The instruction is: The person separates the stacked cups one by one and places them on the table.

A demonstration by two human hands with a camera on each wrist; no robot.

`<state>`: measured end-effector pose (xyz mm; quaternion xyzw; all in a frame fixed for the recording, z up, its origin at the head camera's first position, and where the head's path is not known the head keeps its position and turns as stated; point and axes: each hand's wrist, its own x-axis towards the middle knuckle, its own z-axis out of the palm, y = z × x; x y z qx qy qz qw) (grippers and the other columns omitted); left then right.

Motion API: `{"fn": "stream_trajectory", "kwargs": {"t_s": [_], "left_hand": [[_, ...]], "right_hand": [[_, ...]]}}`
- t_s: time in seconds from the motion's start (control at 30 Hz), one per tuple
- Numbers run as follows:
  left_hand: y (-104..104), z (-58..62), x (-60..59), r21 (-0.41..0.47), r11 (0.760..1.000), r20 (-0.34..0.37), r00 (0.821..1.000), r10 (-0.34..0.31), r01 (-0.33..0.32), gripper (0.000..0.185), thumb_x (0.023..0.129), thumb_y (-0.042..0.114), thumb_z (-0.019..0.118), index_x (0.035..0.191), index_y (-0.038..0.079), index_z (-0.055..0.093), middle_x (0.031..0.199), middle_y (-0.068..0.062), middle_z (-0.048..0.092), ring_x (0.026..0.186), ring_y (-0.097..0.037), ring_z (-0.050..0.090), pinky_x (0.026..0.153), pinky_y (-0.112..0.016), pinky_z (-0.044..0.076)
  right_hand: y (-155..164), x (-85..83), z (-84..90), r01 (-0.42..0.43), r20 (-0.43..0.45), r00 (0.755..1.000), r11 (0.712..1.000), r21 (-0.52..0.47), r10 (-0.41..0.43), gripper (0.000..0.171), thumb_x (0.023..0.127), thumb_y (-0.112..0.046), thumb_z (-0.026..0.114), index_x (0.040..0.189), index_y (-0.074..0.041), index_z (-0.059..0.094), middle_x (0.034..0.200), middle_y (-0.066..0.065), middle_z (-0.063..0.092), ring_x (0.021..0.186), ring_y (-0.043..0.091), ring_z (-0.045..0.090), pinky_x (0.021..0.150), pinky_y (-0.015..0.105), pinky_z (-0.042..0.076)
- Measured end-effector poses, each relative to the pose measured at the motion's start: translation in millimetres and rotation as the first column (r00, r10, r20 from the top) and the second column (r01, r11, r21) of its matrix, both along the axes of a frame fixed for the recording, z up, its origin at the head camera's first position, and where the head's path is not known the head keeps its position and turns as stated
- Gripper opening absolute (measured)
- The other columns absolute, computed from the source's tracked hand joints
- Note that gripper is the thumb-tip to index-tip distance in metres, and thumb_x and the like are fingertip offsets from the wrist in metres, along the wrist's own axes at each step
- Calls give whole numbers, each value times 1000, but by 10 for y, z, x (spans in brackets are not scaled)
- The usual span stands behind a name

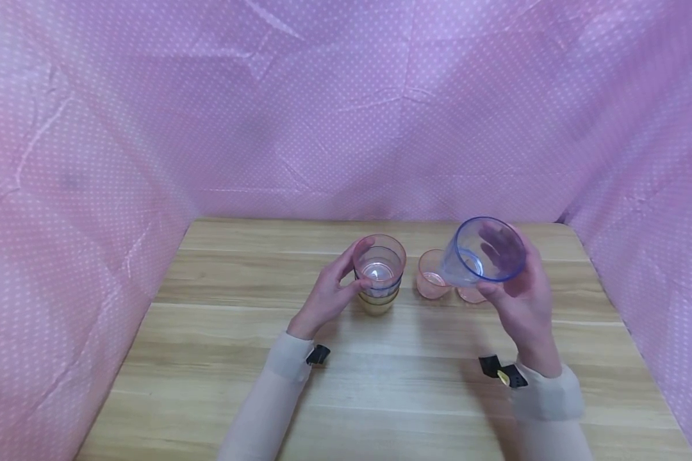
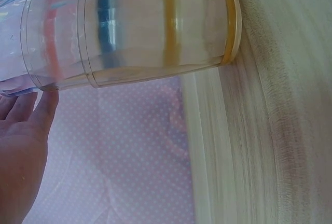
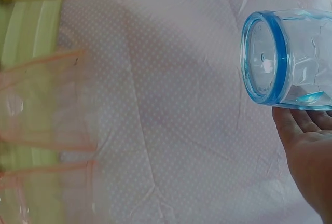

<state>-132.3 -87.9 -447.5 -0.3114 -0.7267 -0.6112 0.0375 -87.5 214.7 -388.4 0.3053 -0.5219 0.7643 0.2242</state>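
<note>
Blue cup point(image 1: 484, 251): head view, right hand point(image 1: 521, 301) grips it tilted above table point(image 1: 380, 384), right of cup stack point(image 1: 378, 275) held by left hand point(image 1: 329, 294).
Left wrist: fingers point(image 2: 44, 110) touch stack rim.
Right wrist: cup likely light, rigid, slick; grip sidewall.

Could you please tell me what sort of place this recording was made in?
Probably a makeshift recording booth: a wooden table enclosed on three sides by a pink dotted cloth backdrop, with only clear plastic cups on it.
</note>
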Motion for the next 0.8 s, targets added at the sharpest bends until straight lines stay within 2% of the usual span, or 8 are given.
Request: {"fn": "stream_trajectory", "kwargs": {"t_s": [0.33, 0.8], "left_hand": [[2, 2, 2, -1, 1000, -12, 1000, 13, -13, 88, 93, 56, 63, 161, 7, 35, 161, -8, 45, 148, -26, 41, 122, -36, 37], [1, 4, 3, 1, 1000, -14, 1000, 7, -7, 88, 93, 53, 63, 161, 6, 34, 161, -9, 44, 149, -26, 40, 122, -36, 37]], "right_hand": [[175, 21, -88, 18, 34, 999, 999, -43, -17, 78, 82, 10, 82, 146, 17, 39, 146, 32, 52, 138, 37, 50, 118, 40, 42], [373, 70, -155, 35, 86, 996, 999, -40, -31, 76, 83, 17, 76, 149, 15, 38, 149, 31, 50, 140, 36, 48, 120, 39, 39]]}}
